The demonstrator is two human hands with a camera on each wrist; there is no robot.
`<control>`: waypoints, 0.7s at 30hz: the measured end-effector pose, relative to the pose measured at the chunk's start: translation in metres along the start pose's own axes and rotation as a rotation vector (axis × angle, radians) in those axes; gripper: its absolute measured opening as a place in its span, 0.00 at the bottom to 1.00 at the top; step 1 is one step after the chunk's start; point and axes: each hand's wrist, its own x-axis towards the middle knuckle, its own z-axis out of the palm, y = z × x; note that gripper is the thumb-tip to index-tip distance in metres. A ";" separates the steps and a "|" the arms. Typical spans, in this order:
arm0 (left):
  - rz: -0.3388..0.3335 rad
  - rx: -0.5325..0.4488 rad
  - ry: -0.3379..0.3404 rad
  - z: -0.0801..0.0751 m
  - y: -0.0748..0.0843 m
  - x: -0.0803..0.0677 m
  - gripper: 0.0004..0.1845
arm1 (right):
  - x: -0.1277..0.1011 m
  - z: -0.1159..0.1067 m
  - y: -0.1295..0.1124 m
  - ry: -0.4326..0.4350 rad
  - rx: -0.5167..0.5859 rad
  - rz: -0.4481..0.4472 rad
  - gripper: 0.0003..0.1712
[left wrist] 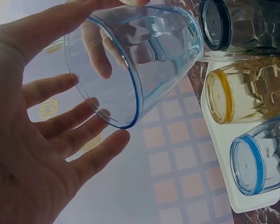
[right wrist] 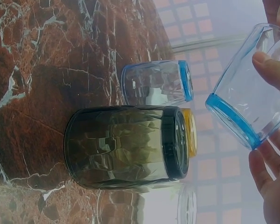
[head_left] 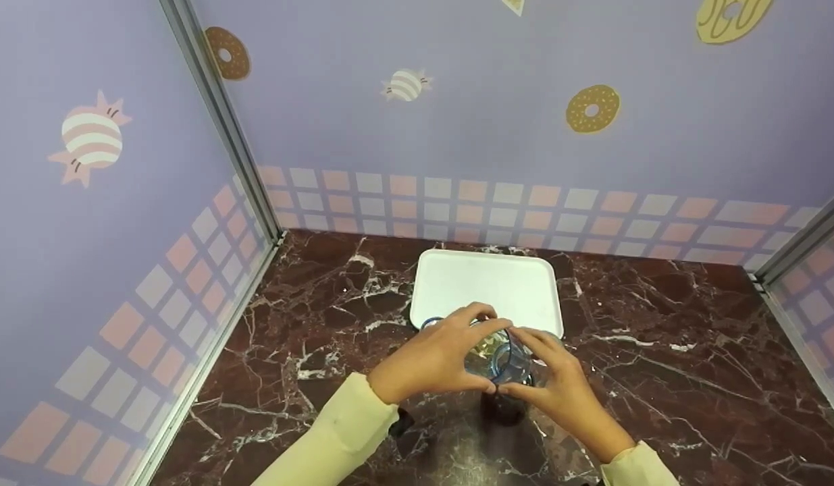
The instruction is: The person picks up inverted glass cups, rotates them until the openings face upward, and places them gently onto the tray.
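Both hands hold one clear blue cup [head_left: 501,358] in the air just in front of the white tray [head_left: 484,280]. My left hand [head_left: 437,358] grips its open rim [left wrist: 130,56], thumb above and fingers below. My right hand [head_left: 558,385] pinches the end with the thick blue base [right wrist: 247,93]. Three more cups stand upside down below. A dark grey cup [right wrist: 126,147] is on the marble at the tray's front edge. A yellow cup [left wrist: 247,88] and a second blue cup [left wrist: 261,158] are on the tray.
The dark marble tabletop [head_left: 660,364] is boxed in by lilac patterned walls [head_left: 498,135] at the back and both sides. The rear part of the tray is bare. Marble stretches left and right of the hands.
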 end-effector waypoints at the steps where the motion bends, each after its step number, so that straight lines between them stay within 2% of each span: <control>1: 0.004 0.000 0.002 0.000 0.000 0.000 0.48 | 0.000 0.000 0.000 0.003 -0.004 -0.004 0.54; 21: 0.064 -0.012 0.053 0.002 0.000 0.002 0.43 | -0.001 0.005 0.003 0.056 -0.022 -0.051 0.53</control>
